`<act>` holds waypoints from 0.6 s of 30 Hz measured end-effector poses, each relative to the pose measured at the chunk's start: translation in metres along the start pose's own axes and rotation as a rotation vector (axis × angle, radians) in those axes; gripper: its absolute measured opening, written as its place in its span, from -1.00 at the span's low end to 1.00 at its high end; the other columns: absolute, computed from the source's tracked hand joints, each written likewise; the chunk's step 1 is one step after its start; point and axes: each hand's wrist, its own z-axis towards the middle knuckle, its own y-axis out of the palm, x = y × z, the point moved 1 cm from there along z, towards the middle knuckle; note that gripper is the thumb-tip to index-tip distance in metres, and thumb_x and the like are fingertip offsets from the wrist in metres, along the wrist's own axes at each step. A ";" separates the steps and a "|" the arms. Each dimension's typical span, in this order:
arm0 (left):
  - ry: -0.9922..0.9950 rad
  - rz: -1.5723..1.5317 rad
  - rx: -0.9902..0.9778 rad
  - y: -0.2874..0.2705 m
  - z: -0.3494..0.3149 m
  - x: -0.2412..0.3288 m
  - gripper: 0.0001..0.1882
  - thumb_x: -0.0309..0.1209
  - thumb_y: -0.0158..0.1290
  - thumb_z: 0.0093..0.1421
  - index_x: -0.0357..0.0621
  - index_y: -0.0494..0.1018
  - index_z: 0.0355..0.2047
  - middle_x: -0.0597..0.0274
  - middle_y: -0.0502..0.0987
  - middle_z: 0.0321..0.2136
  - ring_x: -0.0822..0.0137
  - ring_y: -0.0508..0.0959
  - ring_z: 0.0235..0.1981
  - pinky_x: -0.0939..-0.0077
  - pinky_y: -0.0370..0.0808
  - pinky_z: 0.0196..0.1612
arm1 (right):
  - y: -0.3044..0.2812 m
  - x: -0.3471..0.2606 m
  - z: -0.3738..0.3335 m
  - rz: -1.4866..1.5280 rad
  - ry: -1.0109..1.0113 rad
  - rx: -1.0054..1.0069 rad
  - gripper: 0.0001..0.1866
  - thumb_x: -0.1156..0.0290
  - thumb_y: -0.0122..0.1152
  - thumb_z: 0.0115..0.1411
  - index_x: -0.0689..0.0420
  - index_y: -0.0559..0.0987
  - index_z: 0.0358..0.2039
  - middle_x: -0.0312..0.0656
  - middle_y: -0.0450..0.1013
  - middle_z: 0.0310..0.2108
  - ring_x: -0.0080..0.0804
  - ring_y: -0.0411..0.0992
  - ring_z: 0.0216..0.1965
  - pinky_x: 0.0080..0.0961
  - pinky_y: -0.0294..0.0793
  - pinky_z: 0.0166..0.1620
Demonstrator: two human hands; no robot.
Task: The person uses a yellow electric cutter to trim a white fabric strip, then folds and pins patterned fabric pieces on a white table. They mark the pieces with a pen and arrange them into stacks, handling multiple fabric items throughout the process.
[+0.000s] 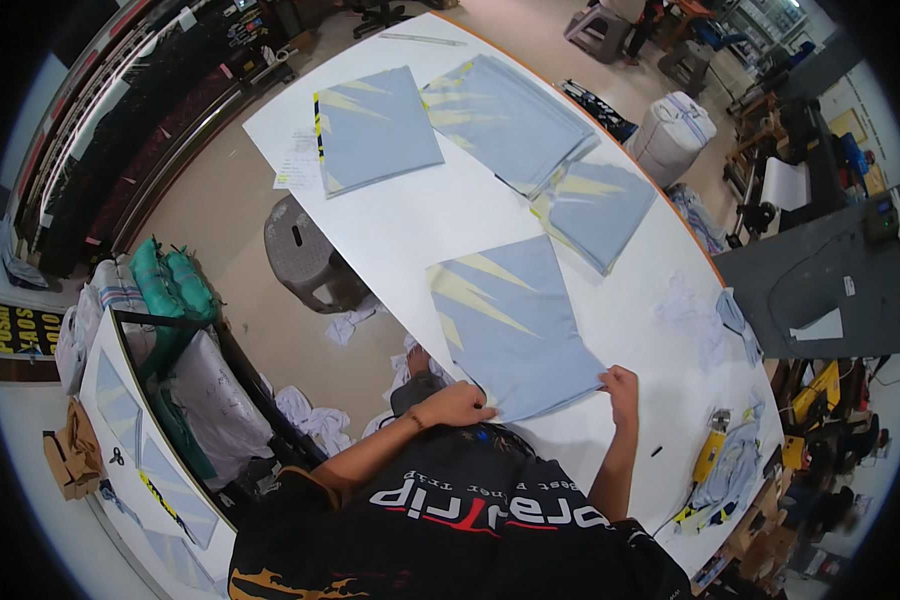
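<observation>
A grey-blue fabric piece (515, 320) with pale yellow pointed streaks lies flat on the white table in front of me. My left hand (457, 404) pinches its near left corner at the table edge. At the near right corner, my right hand (621, 388) grips the cloth between thumb and fingers. Farther off lie a matching single panel (380, 135) with a black-and-yellow striped edge, a thicker stack of similar panels (510, 125), and a smaller stack (602, 210) to its right.
Printed papers (298, 165) stick out beside the far left panel. A grey plastic stool (305, 250) stands left of the table (400, 225). At the right lie a small black object (656, 451), a yellow tool (710, 455) and crumpled cloth (735, 465). White cloths (315, 420) lie on the floor.
</observation>
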 end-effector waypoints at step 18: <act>-0.401 0.122 0.826 -0.094 0.028 -0.120 -0.64 -0.19 0.29 0.08 -0.24 0.68 -0.25 -0.01 0.68 -0.37 0.03 0.67 -0.28 0.20 0.60 -0.12 | 0.058 0.018 -0.013 -0.799 -0.630 0.646 -0.81 0.40 0.37 0.03 0.20 0.60 -0.36 -0.11 0.51 -0.45 -0.05 0.51 -0.39 -0.22 0.52 -0.22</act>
